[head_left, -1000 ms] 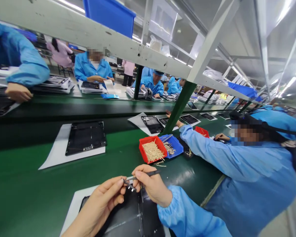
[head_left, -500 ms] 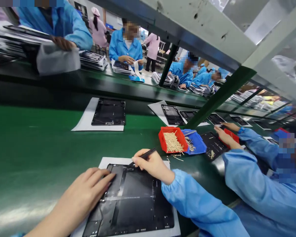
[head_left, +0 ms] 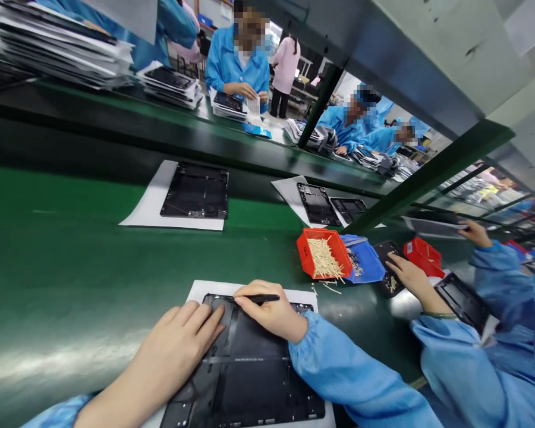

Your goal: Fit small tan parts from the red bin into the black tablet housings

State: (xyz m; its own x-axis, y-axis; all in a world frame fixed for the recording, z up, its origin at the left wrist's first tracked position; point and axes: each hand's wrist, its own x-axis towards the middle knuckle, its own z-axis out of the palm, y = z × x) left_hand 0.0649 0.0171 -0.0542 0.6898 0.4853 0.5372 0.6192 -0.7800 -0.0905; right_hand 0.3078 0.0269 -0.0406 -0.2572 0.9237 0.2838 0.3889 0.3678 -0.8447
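Note:
A black tablet back shell (head_left: 245,380) lies on a white sheet (head_left: 197,289) on the green belt in front of me. My left hand (head_left: 178,345) rests flat on the shell's left part, fingers stretched out. My right hand (head_left: 267,312) is closed on black tweezers (head_left: 258,298), whose tip points left over the shell's top edge. A red bin (head_left: 323,254) of thin pale strips stands just beyond my right hand.
A blue bin (head_left: 365,261) sits beside the red bin. A co-worker's hands (head_left: 412,276) work at my right, near another red bin (head_left: 423,255). More black shells on white sheets (head_left: 196,191) lie further along the belt. People in blue coats sit across, behind stacked shells (head_left: 62,41).
My hands came down from the air onto the shell. The left hand now lies flat on it. The right hand has lowered the tweezers to the shell's top edge.

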